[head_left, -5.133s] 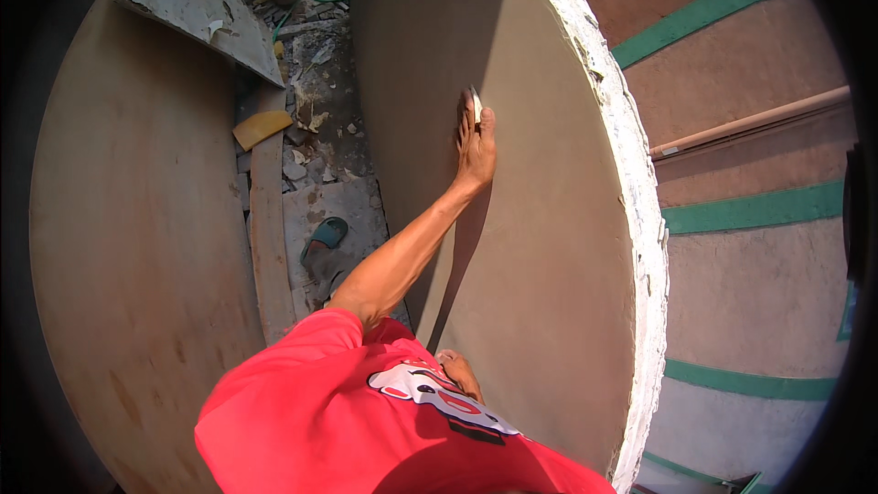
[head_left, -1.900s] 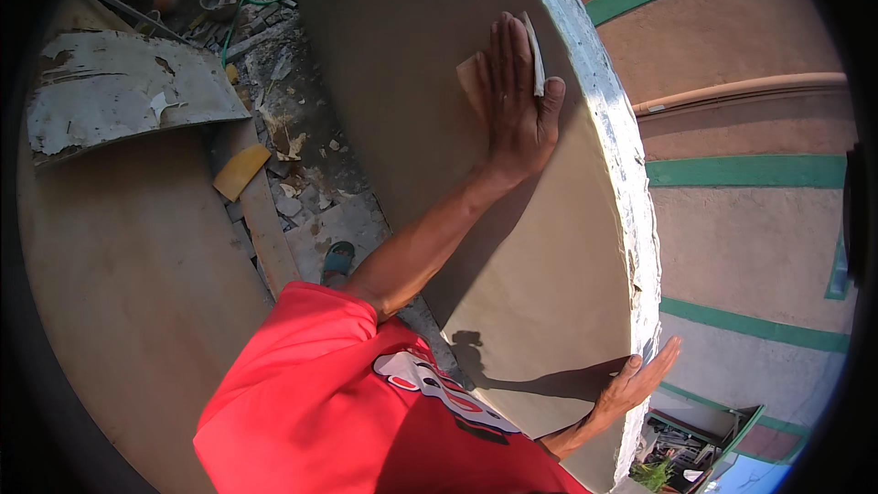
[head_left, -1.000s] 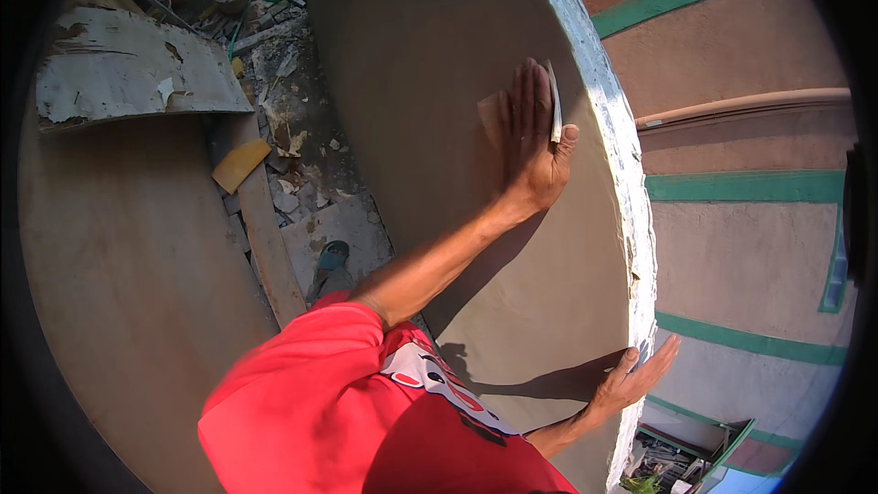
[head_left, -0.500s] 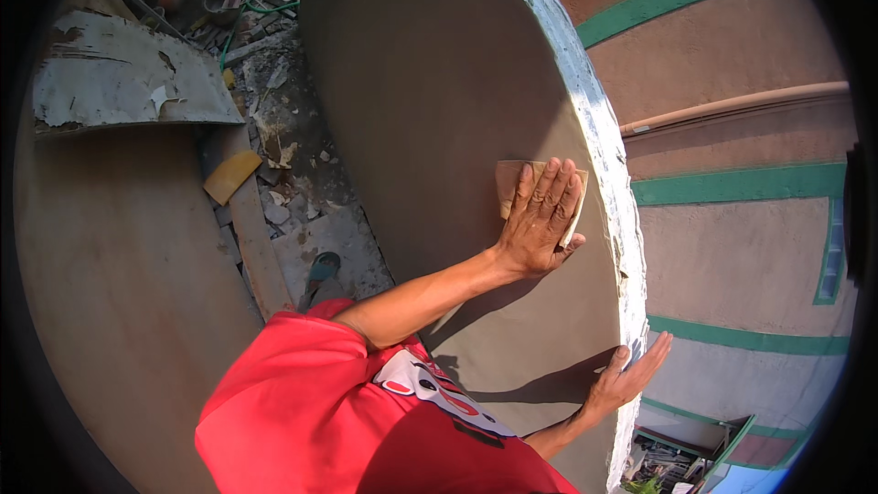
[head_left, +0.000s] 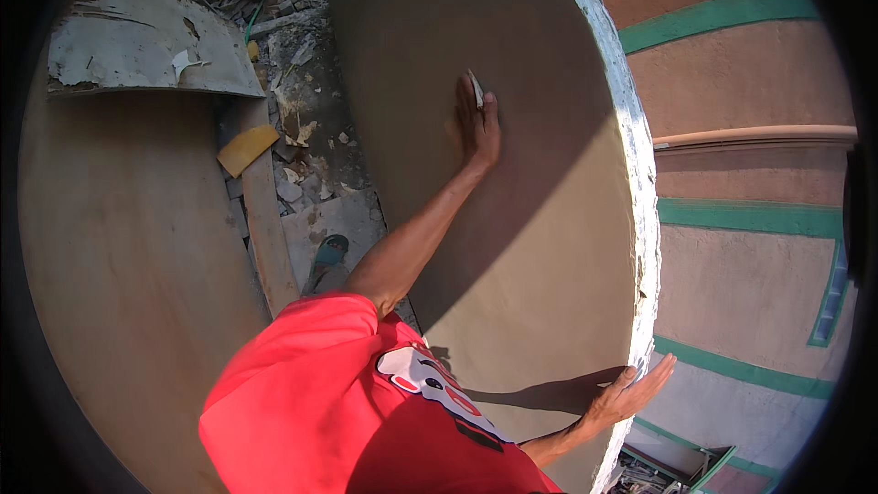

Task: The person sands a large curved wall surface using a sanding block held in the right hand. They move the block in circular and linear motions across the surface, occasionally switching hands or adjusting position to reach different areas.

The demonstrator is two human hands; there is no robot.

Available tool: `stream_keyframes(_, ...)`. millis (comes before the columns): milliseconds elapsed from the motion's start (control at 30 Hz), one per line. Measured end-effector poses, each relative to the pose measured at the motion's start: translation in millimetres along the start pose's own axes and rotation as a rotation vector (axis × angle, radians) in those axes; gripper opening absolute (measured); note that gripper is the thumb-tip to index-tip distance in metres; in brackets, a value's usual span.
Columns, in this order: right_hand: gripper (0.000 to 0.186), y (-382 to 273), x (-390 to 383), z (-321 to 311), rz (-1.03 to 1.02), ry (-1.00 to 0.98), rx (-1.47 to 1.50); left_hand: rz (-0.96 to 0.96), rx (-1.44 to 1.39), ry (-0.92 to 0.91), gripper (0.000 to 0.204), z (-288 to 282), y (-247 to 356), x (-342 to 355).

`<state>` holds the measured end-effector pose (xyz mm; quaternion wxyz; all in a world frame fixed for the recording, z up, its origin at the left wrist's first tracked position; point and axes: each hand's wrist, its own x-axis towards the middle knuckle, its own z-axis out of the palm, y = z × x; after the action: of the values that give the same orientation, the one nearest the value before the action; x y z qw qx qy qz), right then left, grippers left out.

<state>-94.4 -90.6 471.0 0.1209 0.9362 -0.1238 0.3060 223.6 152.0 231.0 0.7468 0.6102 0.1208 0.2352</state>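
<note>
My left hand (head_left: 482, 135) reaches across a large, smooth, brown curved panel (head_left: 512, 247), most of its upper part in shadow. Between its thumb and fingers shows the pale edge of a piece of sandpaper (head_left: 476, 90). The rest of that sheet is hidden by the hand, which lies against the surface. Lower right, my right hand (head_left: 629, 395) rests on the panel's rough white edge (head_left: 645, 247). Its fingers are stretched out past that edge, holding nothing.
Left of me stands another broad brown panel (head_left: 128, 247), with a peeling white sheet (head_left: 151, 37) at its far end. Between the panels lie rubble, a wooden plank (head_left: 265, 229) and a yellow piece (head_left: 247, 150). A pinkish wall (head_left: 732, 73) with green bands is at the right.
My left hand has slid with the sandpaper away from the white edge, farther up and left into the shaded part, and turned side-on. The right hand stays on the edge.
</note>
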Motion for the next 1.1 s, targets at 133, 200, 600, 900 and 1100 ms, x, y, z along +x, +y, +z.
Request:
stream_keyframes(133,0.076,11.6,-0.8,2.0,-0.022,-0.005,-0.020,0.252,0.055,-0.060,0.075,21.6,54.5,-11.4)
stream_keyframes(200,0.075,16.1,-1.3,0.2,-0.017,-0.020,-0.026,0.244,0.103,-0.103,0.075,23.8,24.9,-60.6)
stream_keyframes(600,0.077,15.1,0.9,2.7,0.009,-0.044,-0.030,0.243,0.109,-0.108,0.078,4.1,-28.7,-72.3)
stream_keyframes(900,0.079,12.6,-0.3,-1.6,0.034,-0.052,-0.033,0.285,0.047,-0.096,0.078,12.6,5.1,-20.4)
stream_keyframes(1100,0.079,12.0,3.5,1.9,-0.006,-0.046,-0.019,-0.032,-0.054,0.028,0.078,-15.4,-23.5,102.4)
